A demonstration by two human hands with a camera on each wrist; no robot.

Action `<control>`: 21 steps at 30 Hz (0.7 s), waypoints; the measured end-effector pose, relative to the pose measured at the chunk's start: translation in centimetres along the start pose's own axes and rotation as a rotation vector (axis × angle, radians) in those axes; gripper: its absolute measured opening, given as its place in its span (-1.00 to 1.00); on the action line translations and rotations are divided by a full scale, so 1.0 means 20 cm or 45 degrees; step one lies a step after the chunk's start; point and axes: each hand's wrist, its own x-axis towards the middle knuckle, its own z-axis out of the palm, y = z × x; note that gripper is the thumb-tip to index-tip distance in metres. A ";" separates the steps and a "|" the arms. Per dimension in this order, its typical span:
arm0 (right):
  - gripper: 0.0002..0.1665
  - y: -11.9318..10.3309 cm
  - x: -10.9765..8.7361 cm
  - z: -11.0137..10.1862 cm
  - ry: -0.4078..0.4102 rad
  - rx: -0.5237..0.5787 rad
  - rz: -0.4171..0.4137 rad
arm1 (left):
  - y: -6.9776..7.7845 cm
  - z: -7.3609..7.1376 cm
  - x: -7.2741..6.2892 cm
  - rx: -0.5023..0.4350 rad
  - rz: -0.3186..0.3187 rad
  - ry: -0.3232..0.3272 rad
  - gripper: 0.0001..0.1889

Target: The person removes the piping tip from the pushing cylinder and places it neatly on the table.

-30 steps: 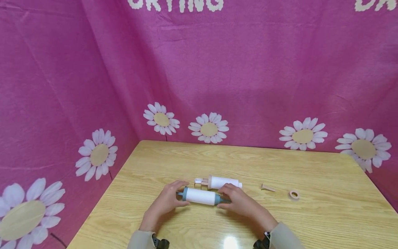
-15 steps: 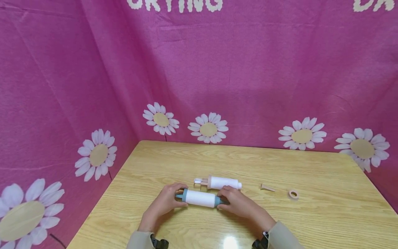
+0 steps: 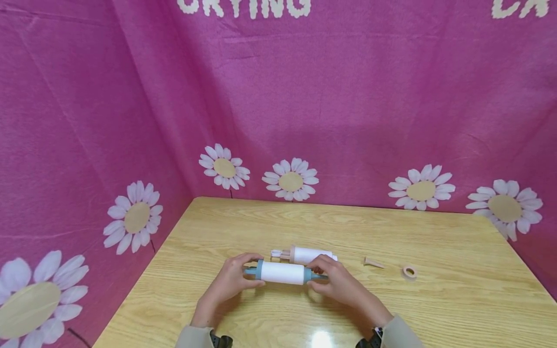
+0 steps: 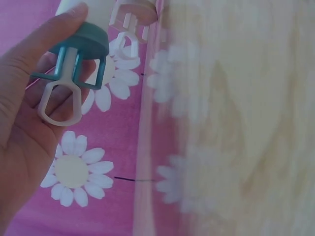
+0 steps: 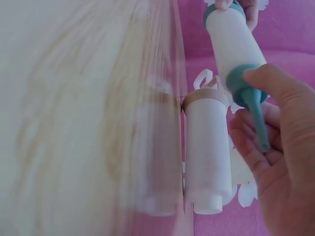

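A white-barrelled icing syringe [image 3: 282,273] with teal ends lies level between both hands, a little above the table. My left hand [image 3: 231,279] grips its plunger end, thumb over the teal collar [image 4: 89,42]; the pale pull ring [image 4: 61,123] stands out inside the palm. At the other end my right hand [image 3: 336,280] pinches the teal cap, its thumb on top, and the tapered teal nozzle [image 5: 256,115] points toward the palm. Just behind lies a second white syringe [image 5: 207,142] with a tan collar; the right hand partly covers it in the head view.
A small tan cone nozzle [image 3: 373,263] and a tan ring [image 3: 409,272] lie to the right on the wooden table [image 3: 457,290]. A pink cloth [image 3: 348,96] printed with daisies hangs behind the table and along its left side.
The teal-ended syringe dips slightly, then rises and shifts a little right. My right hand moves a bit right with the nozzle end. The syringe behind and the loose tan parts stay put.
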 end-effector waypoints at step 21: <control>-0.50 0.00 -0.06 -0.05 0.224 0.066 -0.136 | 0.13 -0.01 -0.01 -0.051 0.134 0.066 -0.40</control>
